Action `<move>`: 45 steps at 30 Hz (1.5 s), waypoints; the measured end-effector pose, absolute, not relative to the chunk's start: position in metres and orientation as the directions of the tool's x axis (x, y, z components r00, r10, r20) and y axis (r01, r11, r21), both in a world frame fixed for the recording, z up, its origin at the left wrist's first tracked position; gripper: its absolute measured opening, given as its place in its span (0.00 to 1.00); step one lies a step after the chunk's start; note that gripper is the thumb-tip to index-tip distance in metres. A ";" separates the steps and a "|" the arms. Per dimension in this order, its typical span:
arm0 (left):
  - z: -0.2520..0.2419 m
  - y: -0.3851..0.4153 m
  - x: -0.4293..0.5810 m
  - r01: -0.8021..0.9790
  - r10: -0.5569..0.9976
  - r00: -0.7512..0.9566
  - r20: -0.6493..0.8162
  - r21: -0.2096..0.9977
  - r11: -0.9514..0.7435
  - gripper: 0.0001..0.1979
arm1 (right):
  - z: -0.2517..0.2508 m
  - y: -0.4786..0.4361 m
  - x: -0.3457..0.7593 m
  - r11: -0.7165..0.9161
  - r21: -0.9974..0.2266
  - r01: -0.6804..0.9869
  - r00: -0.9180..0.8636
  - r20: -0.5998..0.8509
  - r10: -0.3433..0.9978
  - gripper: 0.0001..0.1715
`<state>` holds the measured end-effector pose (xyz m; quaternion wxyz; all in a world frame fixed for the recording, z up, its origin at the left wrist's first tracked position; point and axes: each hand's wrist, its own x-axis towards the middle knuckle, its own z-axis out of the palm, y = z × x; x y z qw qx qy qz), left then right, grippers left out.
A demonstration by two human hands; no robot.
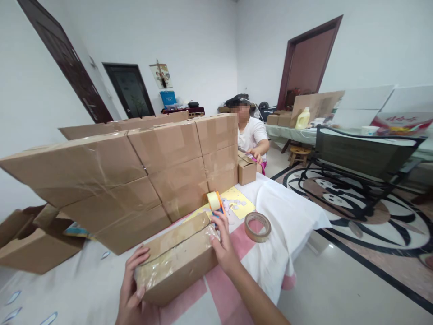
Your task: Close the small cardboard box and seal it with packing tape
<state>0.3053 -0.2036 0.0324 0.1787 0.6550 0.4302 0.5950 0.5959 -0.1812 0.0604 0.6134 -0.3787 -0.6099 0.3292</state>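
Cloth-covered table (280,201), carton stack (176,149) on it, then taped cardboard box (182,275) in front, L hand (128,291) & R hand (224,245) clamped on opp. ends; can't tell if lifted. Prob. light, stiff, slick where taped, so ends = best hold. Stack blocks far side; room's R toward table edge, past brown tape roll (257,237).

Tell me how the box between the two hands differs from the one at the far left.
The held box is closed on top, while the far-left box is open, its flaps spread. The left hand and right hand hold the held box at its two ends; no hand touches the far-left box. Both are plain brown cardboard.
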 end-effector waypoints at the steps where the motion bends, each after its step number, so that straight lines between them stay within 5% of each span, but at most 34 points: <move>1: 0.032 -0.204 0.303 0.373 0.765 -0.049 0.642 0.722 -0.583 0.24 | 0.060 -0.181 0.596 0.516 -0.853 0.074 0.025 0.519 0.854 0.21; 8: 0.036 -0.212 0.294 0.521 0.689 0.123 0.715 0.544 -0.658 0.18 | 0.062 -0.175 0.596 0.565 -0.822 0.074 0.024 0.568 0.823 0.15; 17: 0.037 -0.216 0.298 0.577 0.688 0.113 0.717 0.516 -0.633 0.22 | 0.069 -0.175 0.592 0.547 -0.836 0.033 0.057 0.548 0.834 0.16; 24: 0.046 -0.216 0.295 0.646 0.612 0.135 0.779 0.399 -0.651 0.21 | 0.072 -0.162 0.610 0.393 -0.918 -0.042 -0.121 0.395 0.910 0.25; 28: 0.049 -0.213 0.293 0.672 0.588 0.161 0.792 0.349 -0.653 0.19 | 0.077 -0.107 0.617 0.279 -0.949 0.149 0.250 0.309 0.918 0.30; 33: 0.050 -0.210 0.291 0.687 0.587 0.160 0.793 0.337 -0.643 0.16 | 0.067 -0.051 0.607 0.106 -0.897 0.429 0.320 0.260 0.911 0.38; 40: 0.046 -0.214 0.294 0.671 0.568 0.127 0.813 0.351 -0.653 0.24 | 0.039 -0.056 0.599 0.139 -0.851 0.507 0.242 0.295 0.924 0.12; 45: 0.045 -0.219 0.300 0.689 0.570 0.081 0.817 0.367 -0.625 0.26 | 0.039 -0.060 0.598 0.233 -0.823 0.518 0.184 0.372 0.910 0.12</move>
